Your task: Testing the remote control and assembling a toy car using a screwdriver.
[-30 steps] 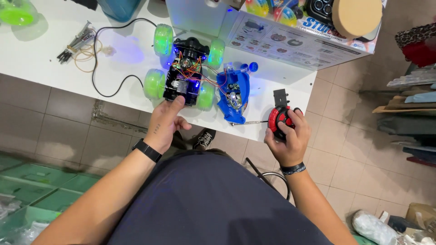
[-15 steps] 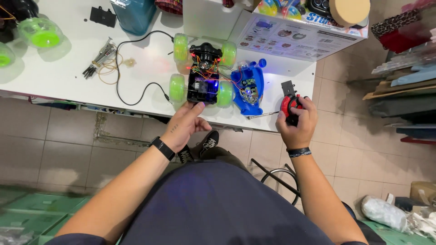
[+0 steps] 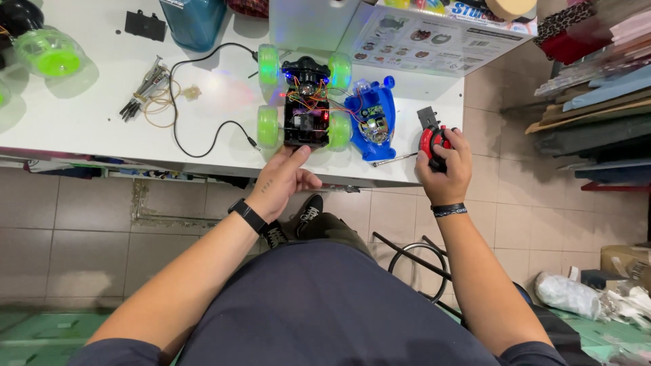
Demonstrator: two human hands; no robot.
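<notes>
A toy car (image 3: 305,102) with green translucent wheels and bare electronics sits near the front edge of the white table (image 3: 95,135). My left hand (image 3: 281,181) reaches up to its rear edge, fingertips touching the chassis. A blue shell (image 3: 371,118) with a circuit board lies right beside the car. My right hand (image 3: 444,166) is shut on a red and black remote control (image 3: 430,139), held just off the table's right end, thumb on top.
A black cable (image 3: 203,102) loops across the table. Small tools (image 3: 142,85), a rubber band and a green wheel (image 3: 51,54) lie at the left. A printed box (image 3: 434,37) and a teal container (image 3: 193,20) stand at the back. Stacked boards fill the right.
The view has shifted, so the table sits lower and more to the right in the picture. The car's blue glow has faded. Both hands keep their places at the car and remote.
</notes>
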